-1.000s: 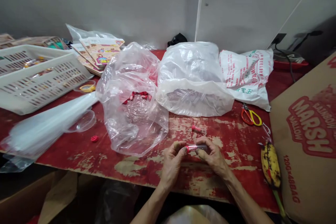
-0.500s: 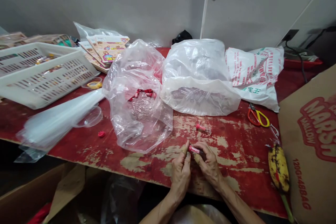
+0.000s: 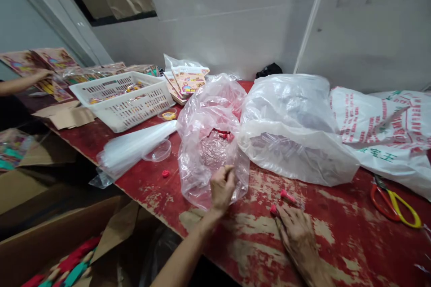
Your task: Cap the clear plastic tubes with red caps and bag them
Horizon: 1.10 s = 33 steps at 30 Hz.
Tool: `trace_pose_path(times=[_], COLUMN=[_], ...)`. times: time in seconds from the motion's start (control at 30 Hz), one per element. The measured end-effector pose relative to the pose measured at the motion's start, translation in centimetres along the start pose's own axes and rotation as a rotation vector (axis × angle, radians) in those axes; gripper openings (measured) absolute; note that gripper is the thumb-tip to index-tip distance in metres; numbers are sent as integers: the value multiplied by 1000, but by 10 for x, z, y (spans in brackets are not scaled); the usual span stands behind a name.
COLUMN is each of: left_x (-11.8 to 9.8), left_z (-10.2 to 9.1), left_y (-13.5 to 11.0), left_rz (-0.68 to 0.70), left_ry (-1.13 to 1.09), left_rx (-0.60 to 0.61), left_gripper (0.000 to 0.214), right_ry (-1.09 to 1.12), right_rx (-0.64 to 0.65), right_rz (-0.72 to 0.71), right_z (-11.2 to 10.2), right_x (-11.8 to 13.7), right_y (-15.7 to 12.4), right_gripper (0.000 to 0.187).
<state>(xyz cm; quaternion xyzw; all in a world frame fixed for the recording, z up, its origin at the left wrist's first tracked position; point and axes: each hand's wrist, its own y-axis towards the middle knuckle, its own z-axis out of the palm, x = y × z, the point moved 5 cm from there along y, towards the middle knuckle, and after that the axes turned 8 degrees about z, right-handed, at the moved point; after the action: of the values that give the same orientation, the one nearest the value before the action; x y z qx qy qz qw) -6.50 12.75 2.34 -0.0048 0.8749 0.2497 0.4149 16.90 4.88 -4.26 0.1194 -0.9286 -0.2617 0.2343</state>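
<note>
My left hand [image 3: 222, 188] reaches over the lower edge of a crumpled transparent plastic bag [image 3: 202, 161], its fingers pinched together. I cannot tell if they hold anything small. Red-capped pieces [image 3: 225, 135] lie inside that bag. My right hand [image 3: 298, 237] rests low on the worn red table [image 3: 148, 184], back upward. Its fingertips reach a small pink-red piece [image 3: 274, 210]. Just beyond lies a second pink piece [image 3: 288, 196]. A small red ring [image 3: 165, 173] sits left of the bag.
A bag of transparent tubes [image 3: 289, 157] and a printed white sack [image 3: 380, 130] lie to the right, with red-and-yellow scissors [image 3: 392, 204] beyond. A white slotted basket [image 3: 124, 107] stands back left. A co-worker's hand [image 3: 43, 74] rests on printed cards. An open cardboard box [image 3: 57, 228] sits below the table edge.
My view has swung left and tilted. My hands have parted: the left moved onto the bag's edge, the right lowered to the table. The red-capped tube held between them no longer shows.
</note>
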Motion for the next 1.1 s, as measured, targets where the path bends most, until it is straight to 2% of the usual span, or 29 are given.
trace_pose_path(times=[0.07,0.13,0.27,0.4,0.5,0.6,0.67,0.73,0.8,0.87,0.93,1.0,1.1], left_x=[24,44,65,75,81,85,84,81,75,69,63,54,38], left_z=[-2,5,34,54,57,51,42,28,12,-4,-14,-19,-20], left_y=[43,85,148,172,176,174,169,157,138,111,78,44,4], left_rz=[-4,3,97,171,183,145,109,72,32,-54,-220,-355,-518], left_ry=[86,134,144,144,168,198,205,200,181,29,-345,-620,-896], left_rx=[-40,-25,139,285,318,287,237,168,105,53,-7,-61,-137], left_gripper=[25,27,22,13,13,15,11,11,23,33,40,42,44], right_ry=[-73,-98,-77,-57,-62,-128,-248,-278,-305,-332,-344,-335,-286], right_rx=[-23,-54,-95,-107,-111,-60,74,124,164,201,234,260,281], right_rz=[-36,-65,-119,-96,5,130,207,229,248,278,304,316,316], right_z=[2,2,-5,-15,-21,-16,-2,12,26,39,48,52,50], right_x=[1,3,2,-11,-31,-55,-70,-78,-81,-83,-83,-82,-81], right_y=[0,-3,-5,7,35,83,120,155,184,202,212,217,221], right_gripper=[37,43,52,47,35,28,31,31,29,26,22,18,20])
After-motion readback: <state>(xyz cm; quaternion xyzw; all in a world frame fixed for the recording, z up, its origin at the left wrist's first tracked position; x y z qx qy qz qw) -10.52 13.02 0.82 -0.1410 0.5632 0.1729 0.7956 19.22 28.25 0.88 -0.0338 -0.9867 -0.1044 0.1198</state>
